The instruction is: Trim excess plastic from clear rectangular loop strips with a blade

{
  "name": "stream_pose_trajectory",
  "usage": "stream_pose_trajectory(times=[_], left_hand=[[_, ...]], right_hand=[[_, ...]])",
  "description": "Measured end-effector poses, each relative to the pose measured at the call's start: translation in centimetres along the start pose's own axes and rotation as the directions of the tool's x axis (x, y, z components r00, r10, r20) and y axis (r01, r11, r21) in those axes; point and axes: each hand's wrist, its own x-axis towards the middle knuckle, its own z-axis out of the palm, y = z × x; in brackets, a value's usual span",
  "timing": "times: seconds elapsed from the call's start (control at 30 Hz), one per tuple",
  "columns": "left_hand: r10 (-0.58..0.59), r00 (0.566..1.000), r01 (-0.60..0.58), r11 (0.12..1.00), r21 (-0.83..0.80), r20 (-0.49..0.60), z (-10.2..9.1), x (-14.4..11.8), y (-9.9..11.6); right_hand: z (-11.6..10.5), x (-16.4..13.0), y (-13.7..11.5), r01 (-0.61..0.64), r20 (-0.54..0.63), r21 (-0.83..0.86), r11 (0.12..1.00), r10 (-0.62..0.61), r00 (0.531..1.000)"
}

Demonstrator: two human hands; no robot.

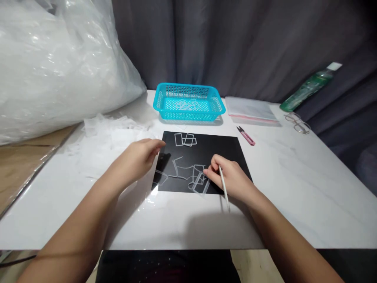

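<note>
A black mat (212, 147) lies on the white table. My right hand (231, 177) is closed round a thin white stick (223, 186) over the mat's right side, its fingertips close to some clear rectangular frames (198, 177). Thin clear strips (177, 169) trail leftward from those frames. Farther back on the mat, a few small white-edged frames (179, 140) lie, some overlapping. Over the mat's left edge, my left hand (144, 157) has its fingers curled together; whatever they hold, if anything, is hidden. Left of it spreads a heap of translucent white pieces (103, 145).
Behind the mat stands a blue perforated basket (190, 116) with clear frames inside. Pink thread snips (246, 136), plastic zip bags (251, 110), eyeglasses (300, 125) and a green bottle (309, 88) are at the right. A bulging plastic sack (59, 67) fills the back left.
</note>
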Motion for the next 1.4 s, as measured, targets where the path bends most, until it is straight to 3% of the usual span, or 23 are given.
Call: stream_pose_trajectory(times=[0.07,0.1,0.17,0.27,0.4,0.47,0.57,0.63,0.7,0.8,0.87,1.07,1.17,1.4], left_hand=[[-0.050,0.998,0.051,0.998,0.029,-0.033,-0.9,0.0,-0.3],[-0.046,0.999,0.045,0.998,0.038,0.003,-1.1,0.0,-0.3],[-0.023,0.990,0.017,0.999,0.045,0.136,-1.2,-0.2,0.0],[-0.035,0.944,0.026,0.999,0.031,0.328,-0.9,-0.5,0.5],[-0.026,0.893,-0.002,0.998,0.061,0.448,-0.4,-0.7,0.4],[-0.005,0.910,-0.044,0.993,0.108,0.415,-0.4,-0.6,0.2],[0.025,0.978,-0.076,0.968,0.239,0.208,-0.4,-0.3,0.1],[0.112,0.990,-0.134,0.948,0.289,0.091,-0.4,-0.1,0.6],[0.232,0.971,-0.240,0.949,0.204,0.063,-0.1,-0.2,1.6],[0.327,0.939,-0.317,0.944,-0.095,0.111,1.0,-0.6,3.7],[0.311,0.934,-0.268,0.935,-0.231,0.174,2.1,-0.9,4.8],[0.086,0.942,0.097,0.855,-0.509,0.324,3.9,-1.1,5.3],[0.070,0.939,0.143,0.809,-0.570,0.336,3.5,-1.0,5.1],[0.093,0.928,0.159,0.777,-0.609,0.361,2.4,-1.1,5.6]], right_hand=[[0.2,-0.1,0.0,0.032,0.090,0.002,0.999,-0.032,0.995],[0.3,-0.1,0.0,0.048,0.120,0.007,0.999,-0.049,0.992],[0.5,-0.2,-0.1,0.071,0.145,0.023,0.997,-0.073,0.987],[0.7,-0.3,-0.2,0.063,0.139,0.092,0.994,-0.075,0.987],[0.8,-0.2,-0.5,-0.023,0.130,0.300,0.954,-0.017,0.991],[0.9,-0.1,-0.7,-0.086,0.156,0.415,0.906,0.022,0.987],[1.1,-0.1,-0.7,-0.140,0.181,0.560,0.816,0.044,0.982],[1.4,-0.1,-0.7,-0.159,0.195,0.633,0.758,0.042,0.980],[1.6,-0.2,-0.6,-0.179,0.214,0.681,0.710,0.041,0.976],[2.0,-0.3,-0.7,-0.183,0.216,0.721,0.668,0.035,0.976],[2.1,-0.3,-0.9,-0.170,0.199,0.738,0.653,0.031,0.980],[1.8,-0.2,-1.0,-0.112,0.087,0.820,0.562,0.072,0.994],[1.3,-0.3,-0.8,-0.090,0.083,0.850,0.519,0.037,0.996],[0.9,-1.0,-1.3,-0.037,0.075,0.836,0.548,-0.047,0.996]])
